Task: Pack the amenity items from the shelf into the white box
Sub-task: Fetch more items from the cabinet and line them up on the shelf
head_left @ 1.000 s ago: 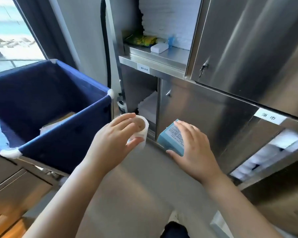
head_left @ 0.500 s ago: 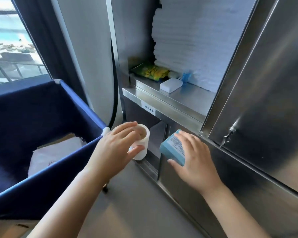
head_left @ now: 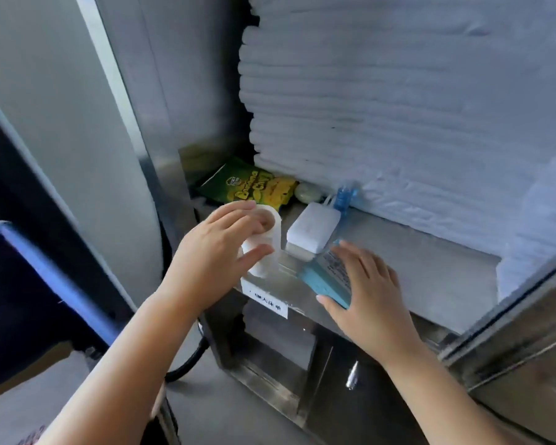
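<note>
The left hand (head_left: pixel 215 248) is wrapped round a small white cylindrical cup (head_left: pixel 267 252), fingers lying over its rim. The right hand (head_left: pixel 366 284) grips a light-blue rectangular carton (head_left: pixel 325 279) from above. Both hover at the front edge of the stainless-steel shelf (head_left: pixel 414 261), just beside the small white rectangular plastic box (head_left: pixel 313 228), which looks closed. With both hands full, one item probably has to be set down so the lid can be lifted. Behind lie a green-and-yellow snack packet (head_left: pixel 254 187) and a tall stack of folded white linen (head_left: pixel 398 107). A blue fabric cart (head_left: pixel 55 277) stands to the left.
</note>
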A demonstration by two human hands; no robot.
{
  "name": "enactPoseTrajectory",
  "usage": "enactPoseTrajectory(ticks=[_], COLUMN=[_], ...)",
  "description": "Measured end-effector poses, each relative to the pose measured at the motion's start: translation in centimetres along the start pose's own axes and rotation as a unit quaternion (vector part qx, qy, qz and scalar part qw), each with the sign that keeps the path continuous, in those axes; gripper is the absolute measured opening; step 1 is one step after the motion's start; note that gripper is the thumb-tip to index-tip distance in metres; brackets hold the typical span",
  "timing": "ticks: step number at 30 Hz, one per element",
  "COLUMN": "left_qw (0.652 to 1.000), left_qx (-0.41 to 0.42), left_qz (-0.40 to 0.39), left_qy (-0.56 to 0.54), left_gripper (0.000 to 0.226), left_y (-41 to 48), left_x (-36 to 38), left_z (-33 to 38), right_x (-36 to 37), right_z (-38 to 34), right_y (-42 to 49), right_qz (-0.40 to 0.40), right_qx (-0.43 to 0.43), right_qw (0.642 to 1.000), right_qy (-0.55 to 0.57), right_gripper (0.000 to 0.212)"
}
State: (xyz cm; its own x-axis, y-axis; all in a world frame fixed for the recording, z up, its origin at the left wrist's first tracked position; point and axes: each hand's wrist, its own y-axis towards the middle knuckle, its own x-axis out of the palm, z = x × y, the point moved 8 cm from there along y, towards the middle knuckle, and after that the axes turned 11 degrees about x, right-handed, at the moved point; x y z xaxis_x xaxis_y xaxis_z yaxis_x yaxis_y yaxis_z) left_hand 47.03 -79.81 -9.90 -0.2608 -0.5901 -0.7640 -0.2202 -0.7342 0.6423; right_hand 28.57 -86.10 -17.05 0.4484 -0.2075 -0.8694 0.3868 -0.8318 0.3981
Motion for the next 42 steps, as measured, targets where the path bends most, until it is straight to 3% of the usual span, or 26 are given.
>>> enactPoseTrajectory(ticks=[9,18,23,34,38,42], left_qw=[0.991,0.974,0.960,0.969,0.972,0.969], left_qx=[0.075,0.040,-0.029,0.101,0.124,0.135], left_qz=[-0.028,-0.072,-0.079,-0.117,-0.128,-0.145], left_qy=[-0.106,-0.209,-0.267,-0.193,-0.150,-0.149], left_gripper=[0.025,0.014,0.015,0.017,0.027,0.023], left_y=[9.5,12.8,13.0,13.9,14.4,14.7], left_x=[6.6,12.5,14.5,14.8,15.2,16.1], left_z=[-7.7,-11.7,-13.5,-11.9,-11.2,-10.5], right_x=[1.8,2.6,3.0,4.1,4.1,4.2], right_z=[3.5,4.9,5.1,6.3,6.4,6.4], right_y=[5.1,5.7,5.9,5.6,5.6,5.6], right_qz=[0.027,0.011,0.001,-0.021,-0.020,-0.021], right_qx=[0.130,0.172,0.172,0.193,0.195,0.192], right_qw=[0.990,0.983,0.984,0.979,0.979,0.979], right_qy=[-0.056,-0.055,-0.054,-0.065,-0.064,-0.063], right_gripper=[0.068,0.072,0.072,0.072,0.072,0.070])
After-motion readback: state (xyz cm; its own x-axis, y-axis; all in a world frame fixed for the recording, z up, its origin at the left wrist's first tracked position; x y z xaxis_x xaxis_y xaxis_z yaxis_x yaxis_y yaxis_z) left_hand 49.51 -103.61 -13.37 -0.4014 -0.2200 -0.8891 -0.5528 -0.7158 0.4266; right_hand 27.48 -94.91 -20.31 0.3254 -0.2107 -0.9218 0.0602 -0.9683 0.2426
